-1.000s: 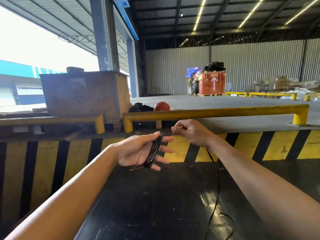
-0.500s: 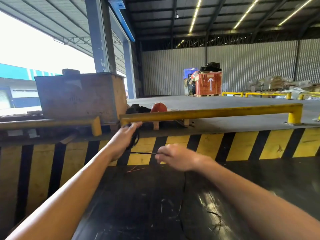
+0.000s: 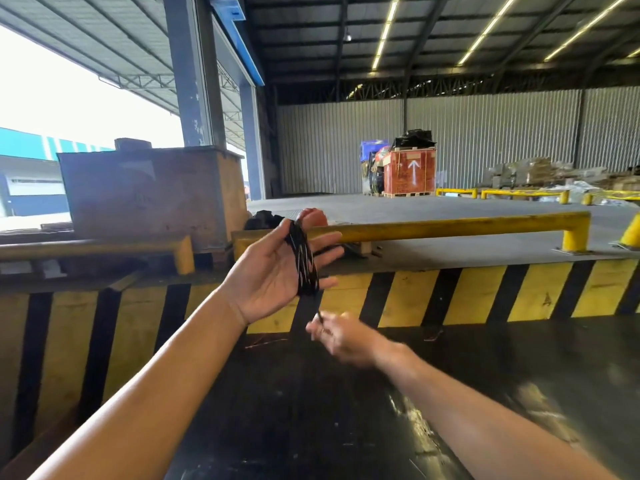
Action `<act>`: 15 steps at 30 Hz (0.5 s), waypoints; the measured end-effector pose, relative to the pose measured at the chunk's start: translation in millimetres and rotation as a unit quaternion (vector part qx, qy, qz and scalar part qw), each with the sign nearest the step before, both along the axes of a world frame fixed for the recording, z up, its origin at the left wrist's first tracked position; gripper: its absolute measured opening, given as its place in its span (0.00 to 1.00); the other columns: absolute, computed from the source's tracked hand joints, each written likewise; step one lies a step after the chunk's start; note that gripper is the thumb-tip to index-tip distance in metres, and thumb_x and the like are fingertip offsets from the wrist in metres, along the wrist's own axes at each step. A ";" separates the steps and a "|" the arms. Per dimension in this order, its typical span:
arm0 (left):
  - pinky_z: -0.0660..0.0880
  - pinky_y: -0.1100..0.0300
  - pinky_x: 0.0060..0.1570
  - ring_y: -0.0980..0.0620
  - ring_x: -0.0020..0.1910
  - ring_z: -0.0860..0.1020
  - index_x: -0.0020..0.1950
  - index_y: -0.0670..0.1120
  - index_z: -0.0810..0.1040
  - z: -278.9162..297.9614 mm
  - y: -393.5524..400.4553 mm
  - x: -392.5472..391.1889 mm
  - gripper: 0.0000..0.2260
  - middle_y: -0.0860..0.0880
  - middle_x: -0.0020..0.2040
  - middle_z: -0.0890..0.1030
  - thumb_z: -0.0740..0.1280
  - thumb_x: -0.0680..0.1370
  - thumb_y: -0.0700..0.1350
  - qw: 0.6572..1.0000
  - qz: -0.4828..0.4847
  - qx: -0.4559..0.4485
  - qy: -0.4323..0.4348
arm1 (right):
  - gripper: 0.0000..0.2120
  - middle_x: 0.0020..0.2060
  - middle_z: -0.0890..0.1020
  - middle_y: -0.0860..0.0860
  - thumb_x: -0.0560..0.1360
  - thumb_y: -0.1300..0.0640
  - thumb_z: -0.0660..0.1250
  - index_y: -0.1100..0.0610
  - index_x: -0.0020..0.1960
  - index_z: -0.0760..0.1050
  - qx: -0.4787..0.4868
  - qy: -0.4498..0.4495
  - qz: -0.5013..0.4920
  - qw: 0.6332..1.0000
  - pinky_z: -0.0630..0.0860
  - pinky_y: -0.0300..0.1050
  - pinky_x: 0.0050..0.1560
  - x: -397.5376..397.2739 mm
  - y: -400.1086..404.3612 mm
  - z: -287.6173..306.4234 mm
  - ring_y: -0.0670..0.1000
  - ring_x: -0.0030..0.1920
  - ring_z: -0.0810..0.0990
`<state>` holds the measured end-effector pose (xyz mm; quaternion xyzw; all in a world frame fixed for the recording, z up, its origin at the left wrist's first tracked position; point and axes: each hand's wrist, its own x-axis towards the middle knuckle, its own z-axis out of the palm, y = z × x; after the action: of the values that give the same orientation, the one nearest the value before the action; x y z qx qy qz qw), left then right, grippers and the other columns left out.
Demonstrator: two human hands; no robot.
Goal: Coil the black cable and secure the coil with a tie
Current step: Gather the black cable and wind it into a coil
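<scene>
The black cable (image 3: 304,261) is wound in several loops around the fingers of my left hand (image 3: 273,271), which is held up palm towards me with fingers spread. Below it, my right hand (image 3: 341,336) is blurred by motion and pinches the loose black end of the cable just under the coil. Thin reddish wire pieces (image 3: 265,342) lie on the black surface under my left wrist; I cannot tell whether they are ties.
A glossy black table top (image 3: 311,427) lies beneath my arms. Behind it runs a yellow-and-black striped curb (image 3: 485,296) with a yellow rail (image 3: 450,228). A rusty metal bin (image 3: 149,195) stands at left, an orange crate (image 3: 410,174) far back.
My left hand turned palm-up and rose with the coil. My right hand dropped from beside the coil to below it, drawing the cable's loose end around.
</scene>
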<state>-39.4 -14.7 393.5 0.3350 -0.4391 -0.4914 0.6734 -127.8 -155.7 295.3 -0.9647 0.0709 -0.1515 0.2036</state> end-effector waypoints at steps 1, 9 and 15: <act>0.70 0.39 0.59 0.45 0.61 0.78 0.63 0.51 0.78 3.9 -2.6 -2.0 0.19 0.42 0.65 0.77 0.53 0.80 0.55 0.999 0.038 -0.015 0.010 | 0.16 0.48 0.82 0.57 0.80 0.49 0.56 0.59 0.58 0.73 0.008 0.023 0.033 0.999 0.74 0.49 0.48 -0.5 10.0 -4.9 0.54 0.46 0.79; 0.67 0.47 0.65 0.45 0.62 0.75 0.65 0.54 0.76 -29.0 4.7 62.5 0.17 0.39 0.61 0.78 0.53 0.82 0.54 0.818 0.441 0.130 -0.346 | 0.06 0.38 0.78 0.48 0.80 0.51 0.58 0.50 0.48 0.72 -0.062 0.044 0.065 0.995 0.75 0.45 0.41 -27.6 1.6 22.0 0.47 0.38 0.77; 0.71 0.58 0.44 0.53 0.42 0.77 0.49 0.52 0.80 -54.3 1.8 23.2 0.17 0.50 0.44 0.80 0.55 0.81 0.57 0.760 0.174 0.360 -0.512 | 0.11 0.46 0.84 0.52 0.79 0.48 0.60 0.53 0.54 0.77 -0.153 -0.028 -0.012 0.988 0.77 0.50 0.43 -22.0 -30.5 52.6 0.53 0.44 0.80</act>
<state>-16.1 -12.9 339.2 0.8254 -0.4433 -0.2429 0.2514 -149.9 -186.1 347.9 -0.9789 0.0526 -0.1899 0.0532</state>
